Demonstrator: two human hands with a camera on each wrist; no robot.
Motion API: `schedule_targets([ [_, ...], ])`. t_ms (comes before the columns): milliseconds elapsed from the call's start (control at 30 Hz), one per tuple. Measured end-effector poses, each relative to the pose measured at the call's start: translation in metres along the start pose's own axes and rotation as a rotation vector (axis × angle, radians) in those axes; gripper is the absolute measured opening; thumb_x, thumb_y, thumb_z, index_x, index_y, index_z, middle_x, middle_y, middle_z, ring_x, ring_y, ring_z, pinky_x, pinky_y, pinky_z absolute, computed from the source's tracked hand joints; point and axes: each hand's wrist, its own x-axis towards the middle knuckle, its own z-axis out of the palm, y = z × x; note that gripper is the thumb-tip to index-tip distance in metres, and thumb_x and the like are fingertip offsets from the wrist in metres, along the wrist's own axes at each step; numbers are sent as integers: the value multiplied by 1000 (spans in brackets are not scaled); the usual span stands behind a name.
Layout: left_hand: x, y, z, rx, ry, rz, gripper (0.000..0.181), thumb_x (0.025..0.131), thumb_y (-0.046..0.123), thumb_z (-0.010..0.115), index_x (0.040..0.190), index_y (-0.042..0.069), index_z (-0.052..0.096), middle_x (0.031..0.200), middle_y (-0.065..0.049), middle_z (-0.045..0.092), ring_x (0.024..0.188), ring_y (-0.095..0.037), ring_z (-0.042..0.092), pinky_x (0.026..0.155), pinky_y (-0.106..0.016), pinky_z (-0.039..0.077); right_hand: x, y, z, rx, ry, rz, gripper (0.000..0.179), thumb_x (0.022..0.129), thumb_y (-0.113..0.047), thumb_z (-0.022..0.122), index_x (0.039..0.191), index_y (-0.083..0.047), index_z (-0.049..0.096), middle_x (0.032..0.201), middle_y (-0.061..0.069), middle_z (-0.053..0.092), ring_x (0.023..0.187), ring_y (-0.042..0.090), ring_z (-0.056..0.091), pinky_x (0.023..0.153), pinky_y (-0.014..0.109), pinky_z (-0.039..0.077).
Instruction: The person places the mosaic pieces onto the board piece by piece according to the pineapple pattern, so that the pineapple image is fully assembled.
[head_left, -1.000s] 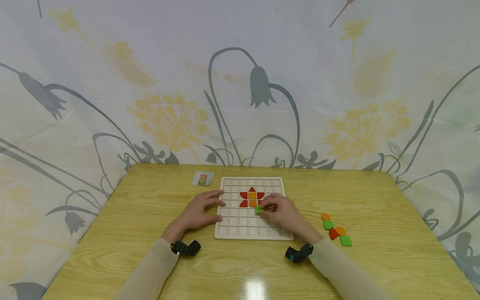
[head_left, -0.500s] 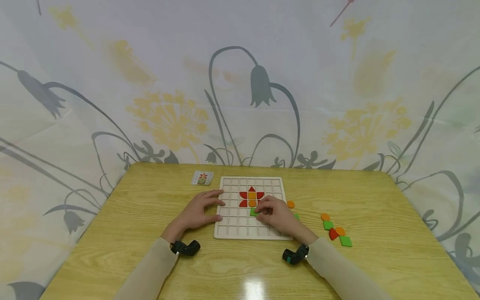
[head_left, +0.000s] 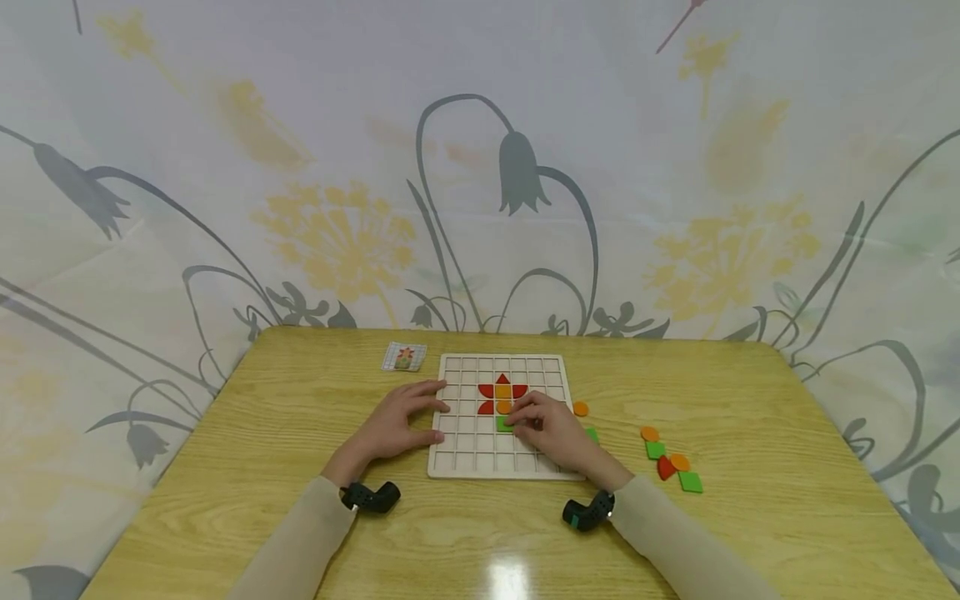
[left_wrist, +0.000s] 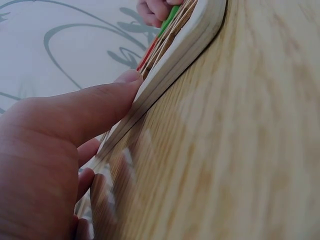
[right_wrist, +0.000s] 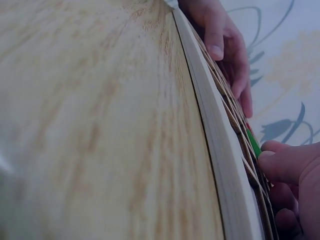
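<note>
Two beige sleeves (head_left: 300, 542) come in at the near side of the wooden table (head_left: 442, 542). On the right, five loose tiles lie in a loose string: a green tile (head_left: 691, 482), a red fan tile (head_left: 666, 467), an orange disc (head_left: 679, 462) just beside it, a second green tile (head_left: 656, 451) and a second orange disc (head_left: 650, 434). Two more sit off the gridded board (head_left: 467, 461), near its right edge: a third green tile (head_left: 592, 436), partly behind the wrist, and a third orange disc (head_left: 581, 409).

The left hand (head_left: 393, 425) is spread, its fingertips and thumb resting on the board's left border. The right hand (head_left: 551, 429) pinches a green square (head_left: 505, 424) at its right side, over the cell just on the near side of the laid orange disc (head_left: 504, 407); the low wrist views leave it unclear whether the square is fully seated.

Beyond, an orange square (head_left: 503, 392), three red curved petals (head_left: 486, 391) and a red triangle (head_left: 502, 379) are in place. I judge the far, red-and-orange part mostly done and the nearer part barely begun, with seven visible tiles unplaced.

Past the board's far-left corner lies a small printed card (head_left: 404, 357); behind the table hangs flower-patterned cloth (head_left: 480, 233).
</note>
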Motion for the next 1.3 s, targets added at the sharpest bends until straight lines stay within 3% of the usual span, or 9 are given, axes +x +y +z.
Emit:
schedule_targets([
  [267,0,1,-1,-15,18,29,39,87,34,77,120,15,71,153,-8,45,139,-38,38,109,-63,28,2,2,2,-21,13,-10,14,93,-3,68,100,-10,78,109,1,62,83,11,56,67,26,47],
  [433,1,0,-2,-10,10,20,38,87,34,76,120,15,71,153,-7,44,139,-36,38,111,-61,27,3,2,-1,56,82,-30,13,92,-1,69,99,-7,78,108,6,65,83,14,58,68,25,49],
  [600,3,2,-1,-9,15,36,38,87,32,76,120,14,71,152,-9,45,138,-37,39,110,-61,28,0,5,-15,119,105,29,16,95,-1,66,103,-7,78,109,4,68,90,17,61,73,27,52],
  [1033,2,4,-1,-3,13,25,36,89,32,75,120,15,71,151,-10,46,138,-38,39,109,-62,28,-29,36,-66,57,179,160,13,97,-9,66,105,-6,76,112,10,67,81,17,60,69,27,50],
  [1167,1,4,-1,-4,8,13,36,89,33,75,120,16,71,152,-9,45,139,-38,38,109,-62,27,-35,41,-75,29,161,210,14,95,-10,68,106,-8,76,113,9,67,85,18,61,72,27,50],
  [1300,0,3,-2,-2,4,7,36,90,34,74,120,16,71,152,-9,45,139,-38,38,110,-62,27,-38,48,-77,-7,103,229,15,94,-12,70,107,-10,76,117,9,66,100,26,62,82,34,52],
])
